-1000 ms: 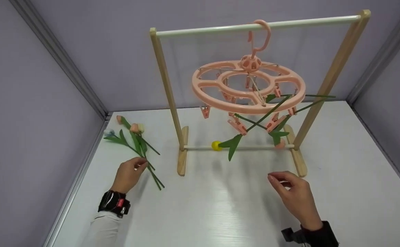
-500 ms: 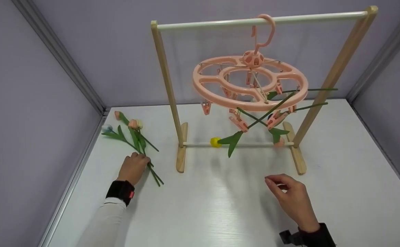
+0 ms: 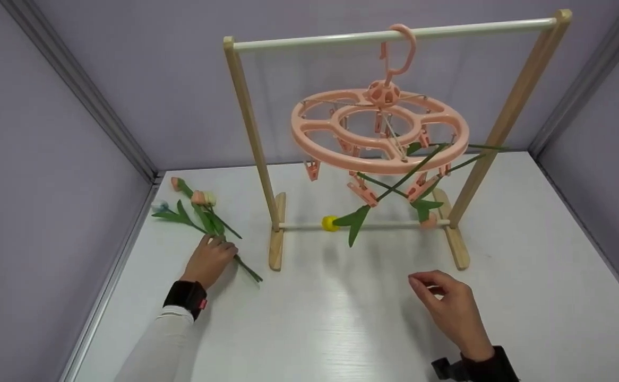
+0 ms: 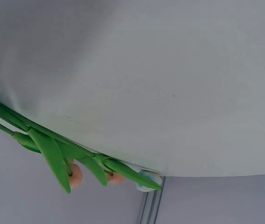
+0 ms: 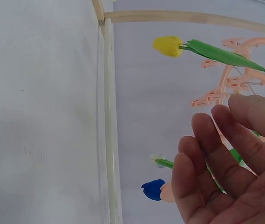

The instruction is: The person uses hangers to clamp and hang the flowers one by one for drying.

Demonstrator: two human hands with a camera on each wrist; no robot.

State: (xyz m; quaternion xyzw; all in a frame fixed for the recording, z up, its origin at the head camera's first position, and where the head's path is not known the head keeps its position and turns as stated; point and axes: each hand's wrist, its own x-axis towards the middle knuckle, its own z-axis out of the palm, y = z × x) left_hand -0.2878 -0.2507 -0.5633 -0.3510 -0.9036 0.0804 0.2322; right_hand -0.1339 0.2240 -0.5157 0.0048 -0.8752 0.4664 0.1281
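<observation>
Tulip stems (image 3: 248, 269) run beneath your left grip (image 3: 210, 261), its hold unclear. Your right grip (image 3: 452, 306) curves loosely, narrow.

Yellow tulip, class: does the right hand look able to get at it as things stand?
Probably yes: the right hand appears empty, and the head view shows nothing between it and the yellow tulip, which hangs head-down from a pink clip.

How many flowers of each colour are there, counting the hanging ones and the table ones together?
Pink flowers: 3
White or cream flowers: 2
Yellow flower: 1
Pale blue flower: 1
Dark blue flower: 1
Total: 8
</observation>
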